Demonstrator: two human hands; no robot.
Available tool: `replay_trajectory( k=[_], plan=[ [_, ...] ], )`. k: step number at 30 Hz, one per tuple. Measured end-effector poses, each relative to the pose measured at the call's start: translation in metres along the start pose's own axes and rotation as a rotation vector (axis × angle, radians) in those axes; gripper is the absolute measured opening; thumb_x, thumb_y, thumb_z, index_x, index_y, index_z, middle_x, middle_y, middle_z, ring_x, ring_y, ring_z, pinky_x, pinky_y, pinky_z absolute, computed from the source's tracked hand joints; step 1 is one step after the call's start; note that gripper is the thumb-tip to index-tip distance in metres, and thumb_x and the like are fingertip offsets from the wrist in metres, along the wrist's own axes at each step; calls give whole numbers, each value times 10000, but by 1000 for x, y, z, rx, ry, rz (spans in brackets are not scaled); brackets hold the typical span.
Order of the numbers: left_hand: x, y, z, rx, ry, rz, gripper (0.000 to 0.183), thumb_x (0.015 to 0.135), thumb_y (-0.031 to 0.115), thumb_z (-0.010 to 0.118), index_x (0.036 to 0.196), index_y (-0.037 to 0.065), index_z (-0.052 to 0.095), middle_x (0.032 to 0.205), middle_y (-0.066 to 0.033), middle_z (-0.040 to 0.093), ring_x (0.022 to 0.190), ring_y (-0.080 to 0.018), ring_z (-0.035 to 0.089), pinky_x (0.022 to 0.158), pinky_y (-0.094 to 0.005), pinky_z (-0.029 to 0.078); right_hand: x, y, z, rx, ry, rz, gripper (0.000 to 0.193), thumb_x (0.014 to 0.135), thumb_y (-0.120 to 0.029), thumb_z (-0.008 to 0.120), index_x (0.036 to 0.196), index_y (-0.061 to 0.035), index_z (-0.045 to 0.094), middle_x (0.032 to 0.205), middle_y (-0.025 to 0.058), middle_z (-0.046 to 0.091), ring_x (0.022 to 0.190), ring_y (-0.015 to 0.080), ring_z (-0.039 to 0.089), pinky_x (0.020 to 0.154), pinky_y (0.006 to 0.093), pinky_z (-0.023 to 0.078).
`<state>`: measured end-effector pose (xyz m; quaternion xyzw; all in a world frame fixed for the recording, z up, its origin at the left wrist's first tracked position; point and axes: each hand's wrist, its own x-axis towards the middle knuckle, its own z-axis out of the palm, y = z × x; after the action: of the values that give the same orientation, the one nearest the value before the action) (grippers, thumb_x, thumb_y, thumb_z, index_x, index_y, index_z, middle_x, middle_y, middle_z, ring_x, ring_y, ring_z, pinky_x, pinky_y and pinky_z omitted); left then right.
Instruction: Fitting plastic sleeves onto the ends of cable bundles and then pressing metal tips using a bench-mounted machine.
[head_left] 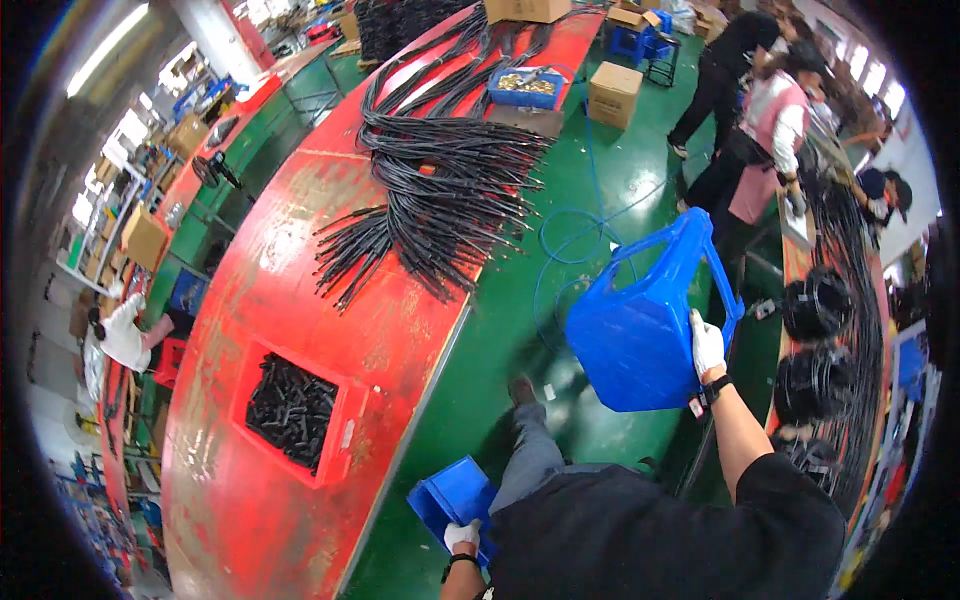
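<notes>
My right hand [707,345], in a white glove, is closed on the edge of a blue plastic stool [630,345]. The stool hangs tilted above the green floor, legs pointing up and away from me. Low in the view, my left hand [463,537], also gloved in white, grips the near side of a blue plastic bin [470,485], held beside the table edge. The fingers of both hands are partly hidden. A red bin [345,430] full of black parts sits on the red table [290,300], to the left of the blue bin.
Bundles of black cables [440,190] cover the table's far part, by a blue tray [525,97] of brass-coloured pieces. A cardboard box [613,95] and a looped blue hose [560,235] lie on the floor. Co-workers [775,110] stand at the right bench, near black cable coils [815,300].
</notes>
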<state>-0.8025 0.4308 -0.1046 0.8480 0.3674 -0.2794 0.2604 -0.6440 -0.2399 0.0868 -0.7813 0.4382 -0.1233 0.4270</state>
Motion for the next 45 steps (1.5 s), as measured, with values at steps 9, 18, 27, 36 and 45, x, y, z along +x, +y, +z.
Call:
replay_trajectory(
  k=[9, 18, 27, 36, 45],
  plan=[
    [87, 207, 63, -2, -125, -69, 643, 759, 384, 923, 1152, -84, 726, 1187, -311, 747, 1142, -471, 716, 1004, -488, 557, 218, -95, 43, -12, -53, 74, 618, 1087, -585, 571, 889, -34, 770, 768, -21, 640, 668, 99, 496, 624, 319, 399],
    [99, 372, 118, -55, -61, -83, 631, 793, 374, 893, 1228, -49, 718, 1187, -301, 750, 1155, -456, 715, 990, -490, 570, 464, -206, 104, -172, -113, 4, 783, 1048, -693, 545, 935, 49, 769, 759, 58, 693, 722, 162, 617, 679, 375, 495],
    [82, 552, 201, -112, 8, -356, 512, 771, 350, 901, 1171, 67, 756, 1153, -238, 776, 1122, -426, 737, 973, -499, 593, 746, -270, 145, -57, -370, 36, 786, 1057, -698, 506, 1225, 21, 774, 1001, 58, 764, 847, 170, 665, 787, 352, 539],
    [105, 719, 325, 42, 93, -471, 449, 884, 354, 751, 1217, 53, 720, 1215, -230, 760, 1136, -431, 726, 966, -514, 594, 924, -281, 147, 303, -557, 294, 614, 1096, -592, 540, 1339, -58, 719, 1211, 67, 773, 1040, 206, 718, 952, 358, 575],
    [236, 755, 483, 202, 142, -129, 732, 865, 448, 784, 1467, 82, 585, 1391, -174, 709, 1187, -360, 728, 1018, -466, 584, 978, -307, 184, -90, -383, 88, 604, 1083, -592, 562, 1259, -49, 758, 1084, 44, 774, 898, 186, 694, 814, 317, 554]
  ],
)
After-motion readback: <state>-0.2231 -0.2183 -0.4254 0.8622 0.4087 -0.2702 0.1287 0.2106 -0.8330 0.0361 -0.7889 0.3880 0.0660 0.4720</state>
